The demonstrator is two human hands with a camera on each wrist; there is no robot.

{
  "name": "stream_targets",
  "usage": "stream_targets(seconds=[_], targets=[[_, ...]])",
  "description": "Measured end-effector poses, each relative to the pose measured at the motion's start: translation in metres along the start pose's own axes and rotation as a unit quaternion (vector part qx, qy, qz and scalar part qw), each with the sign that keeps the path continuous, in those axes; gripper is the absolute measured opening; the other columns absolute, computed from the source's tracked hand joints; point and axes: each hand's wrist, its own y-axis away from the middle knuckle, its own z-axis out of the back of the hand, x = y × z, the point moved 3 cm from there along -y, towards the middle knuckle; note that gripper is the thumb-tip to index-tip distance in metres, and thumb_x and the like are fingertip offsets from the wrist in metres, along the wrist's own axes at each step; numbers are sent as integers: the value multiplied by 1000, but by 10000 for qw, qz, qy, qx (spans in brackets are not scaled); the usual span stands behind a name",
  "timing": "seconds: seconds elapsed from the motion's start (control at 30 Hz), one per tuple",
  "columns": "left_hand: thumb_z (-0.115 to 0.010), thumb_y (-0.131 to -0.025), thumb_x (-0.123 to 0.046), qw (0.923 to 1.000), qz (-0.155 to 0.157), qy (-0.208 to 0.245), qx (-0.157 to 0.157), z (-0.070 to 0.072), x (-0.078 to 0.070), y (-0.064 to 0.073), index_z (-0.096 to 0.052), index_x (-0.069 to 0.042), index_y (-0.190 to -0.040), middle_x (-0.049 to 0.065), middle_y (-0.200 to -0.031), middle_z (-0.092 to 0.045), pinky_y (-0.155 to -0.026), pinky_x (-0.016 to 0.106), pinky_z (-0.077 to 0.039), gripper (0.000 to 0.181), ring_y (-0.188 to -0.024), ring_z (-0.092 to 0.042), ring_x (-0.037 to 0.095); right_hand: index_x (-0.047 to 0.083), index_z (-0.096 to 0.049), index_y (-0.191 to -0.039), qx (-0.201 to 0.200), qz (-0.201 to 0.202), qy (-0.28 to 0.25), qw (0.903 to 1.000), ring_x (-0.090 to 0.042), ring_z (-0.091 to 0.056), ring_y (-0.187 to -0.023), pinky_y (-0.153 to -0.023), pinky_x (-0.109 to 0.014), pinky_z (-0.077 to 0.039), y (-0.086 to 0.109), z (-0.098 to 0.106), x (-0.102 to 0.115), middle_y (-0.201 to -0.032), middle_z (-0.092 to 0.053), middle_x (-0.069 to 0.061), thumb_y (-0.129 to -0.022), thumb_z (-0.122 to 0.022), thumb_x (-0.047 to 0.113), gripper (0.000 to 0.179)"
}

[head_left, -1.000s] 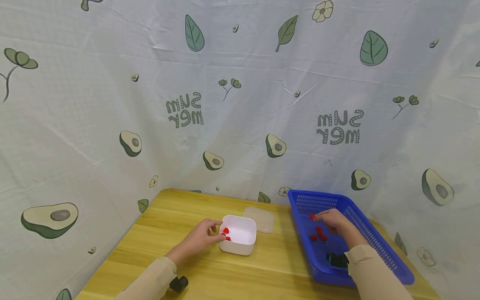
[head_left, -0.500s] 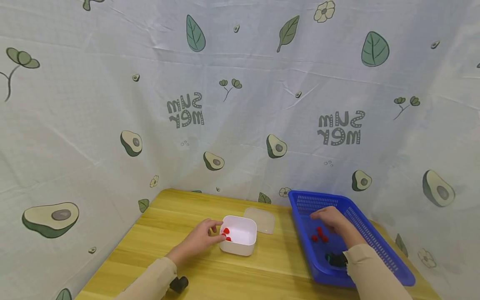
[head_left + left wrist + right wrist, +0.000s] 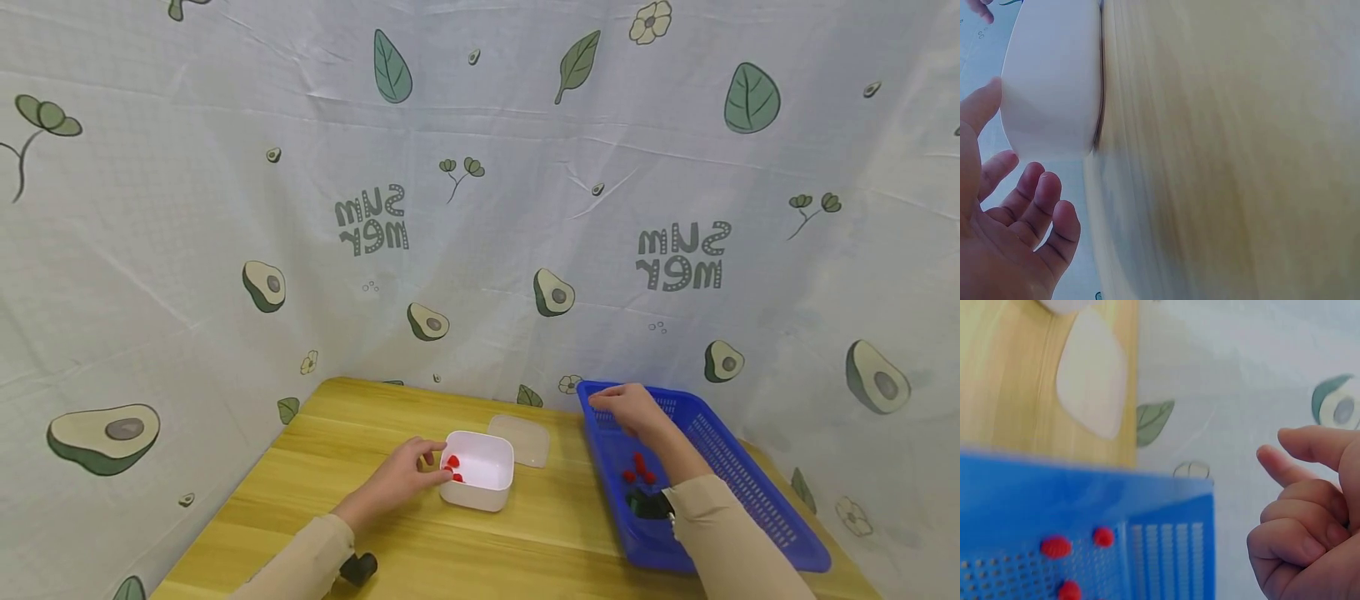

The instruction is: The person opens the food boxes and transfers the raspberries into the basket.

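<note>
While a white square tub (image 3: 477,498) is standing on the wooden table (image 3: 420,550), we are seeing small red pieces (image 3: 453,461) lying in its left part. The person's left hand (image 3: 403,473) is resting loosely against the tub's left side, thumb and index fingertip touching it, the other fingers bending free. A translucent lid (image 3: 520,437) is lying flat just behind the tub, toward the right. Farther right we are finding a blue plastic basket (image 3: 613,512), with more red pieces (image 3: 639,461) clustering on its perforated floor. The right hand (image 3: 633,408) is hovering at the basket's far left corner, thumb and index finger reaching out, the other fingers curling in; whether it is grasping anything, we cannot tell. A pale avocado-print sheet (image 3: 487,358) is hanging behind.
</note>
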Motion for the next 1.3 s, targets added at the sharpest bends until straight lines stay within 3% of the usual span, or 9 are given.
stream_targets(seconds=[0.27,0.4,0.47,0.73,0.87,1.3], targets=[[-74,-91,-39,10000,-57,15,-46,0,-1,1,-60,-8,-138,4,-104,-55,-69,27,-43,57,-88,-49,18,-1,-65,-130,170,226,-304,9991,-8,-20,-42,-43,-26,-25,1,-18,25,-52,-28,8,-99,-64,25,41],[-74,-91,-38,9999,-94,-6,-67,1,-3,1,-60,-8,-138,4,-103,-55,-68,27,-43,57,-87,-49,18,-1,-68,-125,125,345,-307,9989,-8,-20,-43,-43,-26,-26,-1,-29,33,-78,-59,2,-97,-66,23,37],[-74,-91,-38,9999,-89,-16,-63,1,-4,1,-60,-8,-138,4,-103,-55,-69,27,-43,57,-88,-50,18,1,-71,-123,87,336,-286,9990,-8,-21,-43,-43,-26,-27,-2,-35,36,-91,-62,-1,-96,-67,23,34],[-75,-91,-38,10000,-14,-70,-23,0,-3,1,-61,-8,-137,3,-104,-55,-73,29,-45,56,-90,-50,19,1,-72,-120,294,394,-377,9981,-8,-18,-44,-44,-26,-26,-3,-61,48,-72,-57,8,-95,-68,21,32],[-74,-91,-38,10000,-22,-84,-21,0,-3,1,-61,-8,-137,4,-104,-56,-73,29,-44,56,-90,-50,19,3,-73,-119,412,291,-545,9972,-8,-16,-43,-42,-25,-23,-5,-72,51,-54,-33,9,-96,-68,21,30],[-74,-91,-38,10000,-50,-67,-25,1,-2,-1,-62,-7,-136,4,-103,-56,-73,28,-45,56,-89,-51,18,1,-74,-113,784,222,-1032,9913,-8,-19,-44,-42,-23,-22,-9,-120,61,-52,-29,7,-94,-70,16,25]])
